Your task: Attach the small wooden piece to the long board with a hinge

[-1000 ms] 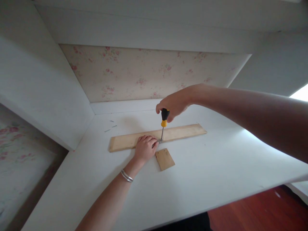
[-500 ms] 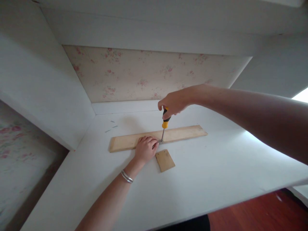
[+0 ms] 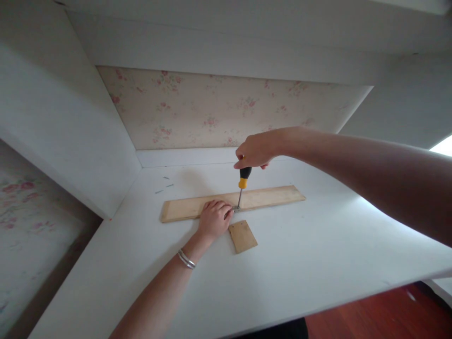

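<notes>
A long, pale wooden board (image 3: 268, 197) lies flat on the white tabletop. My left hand (image 3: 214, 217) presses on its near edge, fingers bent over the wood. Thumb and forefinger are closed on a small metal bracket (image 3: 236, 208), mostly hidden by them. Above it, my right hand (image 3: 257, 150) grips the top of a black-and-yellow screwdriver (image 3: 243, 181). The screwdriver stands nearly upright, its tip down at the bracket on the board. Just in front of the board is a small wooden plate (image 3: 243, 237) with holes near its far edge.
Several small screws (image 3: 169, 185) lie on the white tabletop (image 3: 289, 254) behind the board's left end. A white side panel (image 3: 67, 108) rises at left, and a shelf hangs overhead. Floral wallpaper (image 3: 208, 108) covers the back wall.
My right hand has shifted its grip on the screwdriver handle, fingers now curled over its top. The left hand and the board stay in place; the view has shifted slightly.
</notes>
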The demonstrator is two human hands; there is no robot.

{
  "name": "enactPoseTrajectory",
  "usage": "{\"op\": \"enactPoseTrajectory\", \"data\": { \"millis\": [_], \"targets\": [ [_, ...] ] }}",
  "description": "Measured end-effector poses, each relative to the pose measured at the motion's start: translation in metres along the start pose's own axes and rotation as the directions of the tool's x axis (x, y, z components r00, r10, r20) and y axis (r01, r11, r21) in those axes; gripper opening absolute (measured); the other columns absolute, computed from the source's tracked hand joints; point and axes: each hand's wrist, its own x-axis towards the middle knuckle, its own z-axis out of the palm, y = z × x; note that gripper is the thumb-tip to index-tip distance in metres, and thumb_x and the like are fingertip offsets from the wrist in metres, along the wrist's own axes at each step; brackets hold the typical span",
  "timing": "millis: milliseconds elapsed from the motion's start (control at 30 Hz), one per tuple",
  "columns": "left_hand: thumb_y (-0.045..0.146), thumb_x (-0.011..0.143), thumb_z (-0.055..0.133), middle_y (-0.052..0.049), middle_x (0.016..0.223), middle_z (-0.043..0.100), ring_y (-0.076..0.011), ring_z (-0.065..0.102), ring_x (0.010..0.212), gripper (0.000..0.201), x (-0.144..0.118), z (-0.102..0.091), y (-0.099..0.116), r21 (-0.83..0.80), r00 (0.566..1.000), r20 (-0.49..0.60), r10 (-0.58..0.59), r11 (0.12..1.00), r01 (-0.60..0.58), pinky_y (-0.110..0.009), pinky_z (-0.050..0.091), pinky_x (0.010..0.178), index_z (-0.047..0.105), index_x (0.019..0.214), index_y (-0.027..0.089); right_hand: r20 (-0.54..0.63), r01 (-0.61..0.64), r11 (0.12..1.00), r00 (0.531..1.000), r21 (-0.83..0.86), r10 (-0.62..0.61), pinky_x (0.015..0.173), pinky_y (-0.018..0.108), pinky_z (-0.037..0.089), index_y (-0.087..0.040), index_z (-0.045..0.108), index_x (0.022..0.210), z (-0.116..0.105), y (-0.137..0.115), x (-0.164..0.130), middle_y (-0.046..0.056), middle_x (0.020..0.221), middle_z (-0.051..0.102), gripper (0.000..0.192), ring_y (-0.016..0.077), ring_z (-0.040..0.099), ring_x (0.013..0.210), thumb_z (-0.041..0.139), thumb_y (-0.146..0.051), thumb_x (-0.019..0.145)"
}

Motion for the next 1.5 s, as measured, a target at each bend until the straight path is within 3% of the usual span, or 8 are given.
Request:
{"op": "enactPoseTrajectory", "data": {
  "millis": [133, 267, 400, 533, 733, 1200, 1367, 1500],
  "targets": [
    [0.026, 0.087, 0.050, -0.002, 0.100, 0.067, -0.0198, 0.055, 0.097, 0.018, 0.0003, -0.0008, 0.0002, 0.003, 1.000, 0.003, 0.001, 1.000, -0.001, -0.038, 0.038, 0.089, 0.066, 0.095, 0.024, 0.037, 0.101, 0.994, 0.994, 0.035, -0.102, 0.066, 0.030, 0.041, -0.023, 0.060, 0.109, 0.0003, 0.0007, 0.0004, 0.003, 0.083, 0.067, 0.044, 0.0185, 0.062, 0.072, 0.067, -0.042, 0.071],
    [0.026, 0.087, 0.051, -0.002, 0.099, 0.067, -0.0195, 0.055, 0.096, 0.017, 0.0008, -0.0008, 0.0000, 0.008, 1.000, -0.004, 0.003, 1.000, -0.003, -0.037, 0.038, 0.089, 0.066, 0.094, 0.023, 0.017, 0.002, 1.000, 1.000, -0.001, -0.002, 0.062, 0.031, 0.040, -0.020, 0.061, 0.108, 0.0017, 0.0008, 0.0012, 0.005, 0.075, 0.066, 0.043, 0.0178, 0.061, 0.064, 0.055, -0.052, 0.079],
    [0.026, 0.087, 0.050, -0.002, 0.098, 0.067, -0.0196, 0.055, 0.096, 0.017, 0.0008, -0.0005, 0.0000, 0.013, 1.000, -0.004, 0.011, 1.000, -0.011, -0.037, 0.038, 0.089, 0.066, 0.093, 0.023, 0.042, 0.099, 0.995, 0.994, 0.017, -0.100, 0.064, 0.029, 0.040, -0.023, 0.056, 0.117, 0.0033, 0.0015, 0.0031, 0.003, 0.084, 0.067, 0.049, 0.0168, 0.062, 0.068, 0.065, -0.043, 0.073],
    [0.026, 0.088, 0.050, -0.002, 0.099, 0.067, -0.0200, 0.055, 0.096, 0.017, 0.0004, -0.0006, 0.0002, 0.012, 1.000, -0.011, 0.009, 1.000, -0.009, -0.038, 0.038, 0.088, 0.066, 0.094, 0.023, 0.009, -0.044, 0.999, 0.999, 0.016, 0.044, 0.060, 0.032, 0.040, -0.020, 0.062, 0.109, 0.0026, -0.0006, 0.0021, 0.006, 0.075, 0.067, 0.043, 0.0188, 0.061, 0.061, 0.053, -0.051, 0.080],
    [0.025, 0.087, 0.051, -0.002, 0.100, 0.067, -0.0199, 0.055, 0.096, 0.017, 0.0004, -0.0012, 0.0000, 0.006, 1.000, -0.003, 0.010, 1.000, -0.010, -0.038, 0.038, 0.088, 0.066, 0.095, 0.023, 0.074, 0.021, 1.000, 0.997, 0.011, -0.021, 0.061, 0.030, 0.041, -0.022, 0.059, 0.113, 0.0004, -0.0050, -0.0003, 0.004, 0.078, 0.067, 0.041, 0.0179, 0.062, 0.062, 0.061, -0.040, 0.077],
    [0.027, 0.087, 0.052, -0.002, 0.102, 0.067, -0.0196, 0.055, 0.096, 0.017, 0.0002, -0.0025, -0.0008, -0.001, 1.000, 0.002, -0.003, 1.000, 0.003, -0.037, 0.038, 0.089, 0.065, 0.094, 0.022, 0.001, 0.046, 0.999, 0.999, 0.020, -0.046, 0.061, 0.030, 0.040, -0.023, 0.054, 0.121, 0.0023, -0.0009, 0.0069, 0.004, 0.077, 0.068, 0.049, 0.0175, 0.061, 0.062, 0.060, -0.044, 0.077],
    [0.026, 0.086, 0.053, -0.002, 0.100, 0.067, -0.0200, 0.056, 0.096, 0.016, 0.0003, -0.0022, -0.0002, 0.001, 1.000, 0.004, -0.014, 1.000, 0.014, -0.038, 0.038, 0.089, 0.065, 0.095, 0.022, -0.055, -0.028, 0.999, 0.998, -0.028, 0.026, 0.058, 0.033, 0.038, -0.017, 0.059, 0.114, 0.0034, -0.0010, 0.0082, 0.008, 0.067, 0.066, 0.048, 0.0185, 0.058, 0.055, 0.045, -0.052, 0.085],
    [0.026, 0.086, 0.053, -0.002, 0.101, 0.067, -0.0200, 0.055, 0.096, 0.016, 0.0002, -0.0020, -0.0007, 0.000, 1.000, 0.006, -0.011, 1.000, 0.011, -0.038, 0.038, 0.089, 0.065, 0.094, 0.022, -0.005, 0.086, 0.996, 0.996, 0.008, -0.086, 0.058, 0.029, 0.039, -0.023, 0.054, 0.121, 0.0046, 0.0009, 0.0078, 0.004, 0.081, 0.068, 0.052, 0.0162, 0.060, 0.059, 0.062, -0.045, 0.075]
  ]
}}
